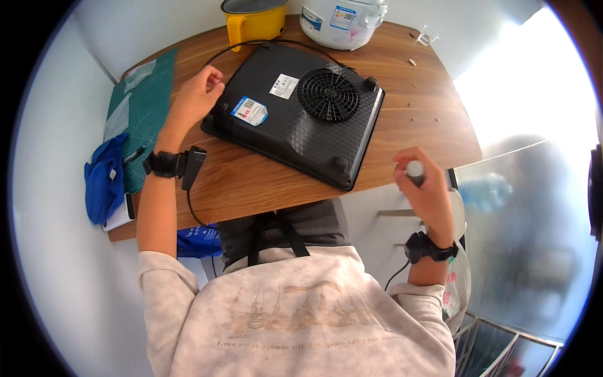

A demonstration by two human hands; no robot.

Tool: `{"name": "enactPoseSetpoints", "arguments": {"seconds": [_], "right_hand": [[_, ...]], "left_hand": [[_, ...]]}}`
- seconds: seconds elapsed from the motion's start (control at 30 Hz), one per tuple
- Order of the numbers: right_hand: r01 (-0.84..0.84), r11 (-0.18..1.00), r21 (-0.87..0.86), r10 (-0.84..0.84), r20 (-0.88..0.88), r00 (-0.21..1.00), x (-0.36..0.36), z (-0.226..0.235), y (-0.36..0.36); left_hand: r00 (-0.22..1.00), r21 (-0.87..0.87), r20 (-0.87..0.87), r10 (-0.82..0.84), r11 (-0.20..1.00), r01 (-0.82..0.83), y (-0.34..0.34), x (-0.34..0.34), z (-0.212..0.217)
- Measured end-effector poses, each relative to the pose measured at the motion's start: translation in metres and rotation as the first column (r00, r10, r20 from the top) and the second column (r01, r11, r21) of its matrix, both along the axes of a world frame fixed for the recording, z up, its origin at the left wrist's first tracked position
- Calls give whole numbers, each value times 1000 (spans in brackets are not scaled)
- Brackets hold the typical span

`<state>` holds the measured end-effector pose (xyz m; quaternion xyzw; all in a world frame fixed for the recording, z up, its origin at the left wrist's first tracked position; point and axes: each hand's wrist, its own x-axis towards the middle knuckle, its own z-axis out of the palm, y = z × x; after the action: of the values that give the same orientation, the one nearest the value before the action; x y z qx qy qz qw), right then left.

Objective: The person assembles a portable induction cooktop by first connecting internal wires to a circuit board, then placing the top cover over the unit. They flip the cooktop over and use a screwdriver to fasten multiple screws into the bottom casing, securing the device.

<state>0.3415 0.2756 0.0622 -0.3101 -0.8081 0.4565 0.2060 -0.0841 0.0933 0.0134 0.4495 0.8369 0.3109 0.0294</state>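
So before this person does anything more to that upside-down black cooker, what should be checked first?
1. Induction cooker lying flat, underside up, on the wooden table: ok.
2. Left hand steadying its rear left edge: ok.
3. Right hand gripping a tool with a pale handle: ok; tip hidden, so tool type cannot tell.
4. Power cord unplugged: cannot tell, its end is out of view.
5. Yellow pot and white rice cooker apart from the cooker: ok.
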Motion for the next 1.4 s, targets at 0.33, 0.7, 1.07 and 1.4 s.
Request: {"name": "enactPoseSetpoints", "arguments": {"seconds": [0.33,0.7,1.07,1.4], "right_hand": [[-118,993,25,106,292,950,-25,-53,-4],[-169,985,31,160,199,967,-21,-69,2],[-271,962,17,253,308,917,-15,-59,28],[-215,953,214,133,343,930,-23,-56,31]], "left_hand": [[983,-327,-14,183,928,-177,9,17,8],[989,-158,-93,113,979,-127,-6,9,-6],[969,-142,-147,196,966,-217,-16,39,4],[987,-250,-153,46,965,-84,-31,49,16]]}}
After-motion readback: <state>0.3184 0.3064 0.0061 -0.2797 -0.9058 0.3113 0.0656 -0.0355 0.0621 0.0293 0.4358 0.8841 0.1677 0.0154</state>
